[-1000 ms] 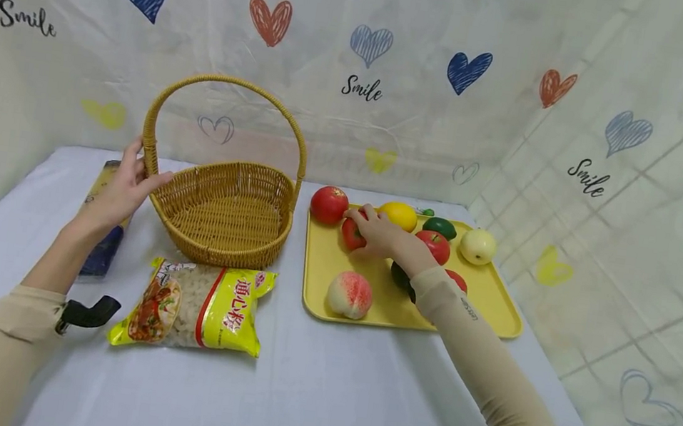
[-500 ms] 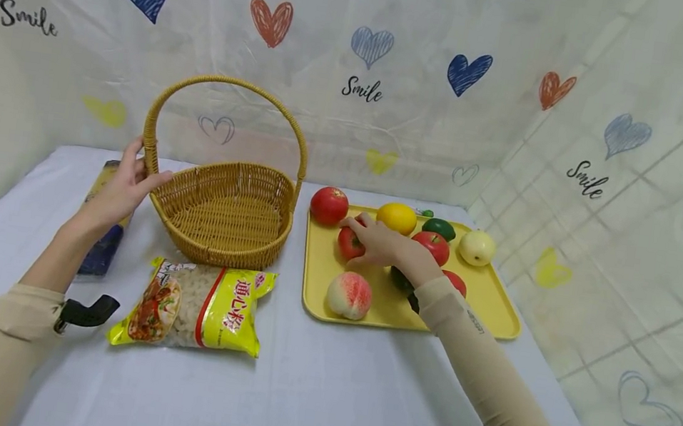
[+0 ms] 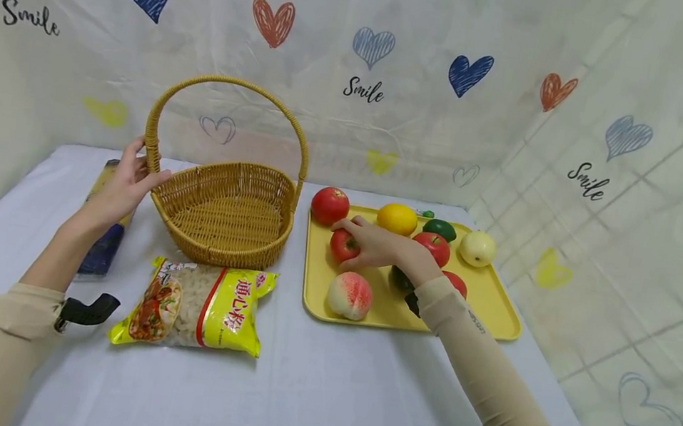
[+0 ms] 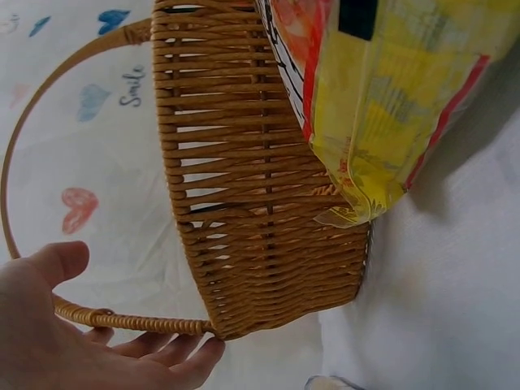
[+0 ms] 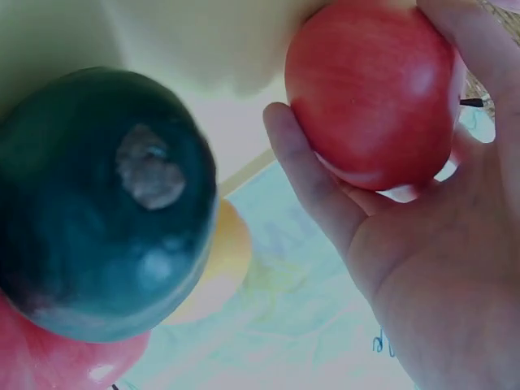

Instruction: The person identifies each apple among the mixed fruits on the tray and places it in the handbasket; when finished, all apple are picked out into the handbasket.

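Note:
My right hand (image 3: 381, 245) grips a red apple (image 3: 343, 246) over the left part of the yellow tray (image 3: 484, 311). In the right wrist view the fingers and thumb curve round this apple (image 5: 374, 93), its dark stem showing. My left hand (image 3: 119, 192) holds the wicker basket (image 3: 231, 216) at the left base of its tall handle, thumb in front and fingers behind. Nothing lies inside the basket. On the tray near the right hand are a pink-white peach (image 3: 350, 295), a yellow lemon (image 3: 397, 219), another red apple (image 3: 432, 246) and a pomegranate-like red fruit (image 3: 329, 206).
A yellow bag of pasta (image 3: 196, 307) lies in front of the basket. Left of it is a dark blue and yellow packet (image 3: 99, 253), partly behind the left arm. Farther right on the tray sit a dark green fruit (image 3: 439, 229) and a pale round fruit (image 3: 477, 247).
My right hand has shifted slightly left and toward the front with the red apple in its grip. The left hand stays at the basket handle.

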A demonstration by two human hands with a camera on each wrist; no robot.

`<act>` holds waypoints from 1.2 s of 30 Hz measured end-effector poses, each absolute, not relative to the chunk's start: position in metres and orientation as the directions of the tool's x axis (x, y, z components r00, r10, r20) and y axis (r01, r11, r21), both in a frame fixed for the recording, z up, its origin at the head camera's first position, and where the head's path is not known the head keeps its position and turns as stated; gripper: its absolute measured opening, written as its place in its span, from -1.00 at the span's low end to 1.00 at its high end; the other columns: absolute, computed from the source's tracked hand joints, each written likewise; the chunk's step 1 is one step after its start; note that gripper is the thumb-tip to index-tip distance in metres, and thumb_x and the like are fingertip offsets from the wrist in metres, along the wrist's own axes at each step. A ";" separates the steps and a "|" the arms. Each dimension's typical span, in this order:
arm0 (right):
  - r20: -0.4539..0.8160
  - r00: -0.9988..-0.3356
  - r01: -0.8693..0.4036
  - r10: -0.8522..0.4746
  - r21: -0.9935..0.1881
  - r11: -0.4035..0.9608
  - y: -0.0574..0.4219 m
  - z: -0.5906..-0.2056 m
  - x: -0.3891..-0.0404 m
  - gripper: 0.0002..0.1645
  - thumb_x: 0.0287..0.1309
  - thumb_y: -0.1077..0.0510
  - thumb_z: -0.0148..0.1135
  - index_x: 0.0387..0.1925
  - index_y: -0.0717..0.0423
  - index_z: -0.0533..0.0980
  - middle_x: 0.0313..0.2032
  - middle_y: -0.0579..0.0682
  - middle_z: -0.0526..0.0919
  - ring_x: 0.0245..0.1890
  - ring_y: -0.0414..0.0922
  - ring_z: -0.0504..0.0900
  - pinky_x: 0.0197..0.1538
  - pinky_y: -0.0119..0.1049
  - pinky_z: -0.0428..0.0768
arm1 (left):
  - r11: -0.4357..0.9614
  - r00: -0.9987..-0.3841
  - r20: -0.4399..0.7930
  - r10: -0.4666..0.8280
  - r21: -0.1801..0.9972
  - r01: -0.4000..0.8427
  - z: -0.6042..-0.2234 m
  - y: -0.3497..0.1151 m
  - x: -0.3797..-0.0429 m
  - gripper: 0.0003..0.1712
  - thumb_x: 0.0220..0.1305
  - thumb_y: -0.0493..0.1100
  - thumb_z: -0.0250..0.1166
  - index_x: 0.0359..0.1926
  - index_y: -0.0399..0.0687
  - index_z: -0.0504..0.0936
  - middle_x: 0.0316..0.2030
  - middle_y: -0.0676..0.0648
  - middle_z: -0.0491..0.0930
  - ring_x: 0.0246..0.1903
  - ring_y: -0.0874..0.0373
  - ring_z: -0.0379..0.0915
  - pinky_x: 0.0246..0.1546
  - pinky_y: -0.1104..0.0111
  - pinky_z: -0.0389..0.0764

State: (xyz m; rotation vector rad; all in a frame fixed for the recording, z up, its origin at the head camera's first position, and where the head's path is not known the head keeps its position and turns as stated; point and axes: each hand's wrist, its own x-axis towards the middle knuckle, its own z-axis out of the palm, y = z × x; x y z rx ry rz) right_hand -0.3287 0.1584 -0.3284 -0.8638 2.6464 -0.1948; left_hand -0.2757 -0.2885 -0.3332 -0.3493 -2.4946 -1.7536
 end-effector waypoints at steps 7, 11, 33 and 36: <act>-0.212 -0.734 -0.593 -0.645 -0.263 0.761 0.151 -0.328 -0.327 -0.13 0.01 -0.17 0.33 0.31 -0.28 0.12 0.27 -0.02 0.17 0.09 -0.10 0.43 0.21 -0.14 0.46 | 0.338 -0.971 0.194 0.143 0.912 0.232 -0.332 -0.287 -0.274 -0.05 0.40 0.08 -0.03 0.41 0.31 -0.60 0.45 -0.38 -0.35 0.44 -0.27 -0.33 0.36 -0.21 -0.16; -0.093 -0.712 -0.660 -0.696 -0.253 0.708 0.144 -0.324 -0.324 -0.16 0.03 -0.14 0.33 0.30 -0.19 0.16 0.25 -0.01 0.18 0.07 -0.08 0.45 0.16 -0.15 0.52 | 0.340 -0.971 0.194 0.140 0.912 0.231 -0.332 -0.285 -0.273 -0.06 0.40 0.10 -0.02 0.41 0.32 -0.57 0.45 -0.38 -0.32 0.44 -0.28 -0.29 0.36 -0.21 -0.13; 0.136 -0.476 -0.878 -0.869 -0.128 0.461 0.062 -0.287 -0.292 -0.18 0.02 -0.23 0.27 0.31 -0.33 0.17 0.23 -0.13 0.27 0.02 -0.31 0.43 0.04 -0.49 0.49 | 0.341 -0.972 0.188 0.139 0.913 0.225 -0.330 -0.288 -0.274 -0.08 0.40 0.09 -0.02 0.41 0.36 -0.55 0.44 -0.37 -0.32 0.44 -0.29 -0.33 0.36 -0.23 -0.16; 0.121 -0.465 -0.883 -0.877 -0.126 0.451 0.048 -0.283 -0.295 -0.18 0.03 -0.22 0.25 0.31 -0.31 0.17 0.20 -0.14 0.28 0.03 -0.30 0.40 0.05 -0.49 0.47 | 0.344 -0.973 0.186 0.139 0.912 0.223 -0.331 -0.288 -0.275 -0.07 0.39 0.11 -0.02 0.41 0.35 -0.56 0.44 -0.37 -0.32 0.44 -0.29 -0.34 0.36 -0.23 -0.16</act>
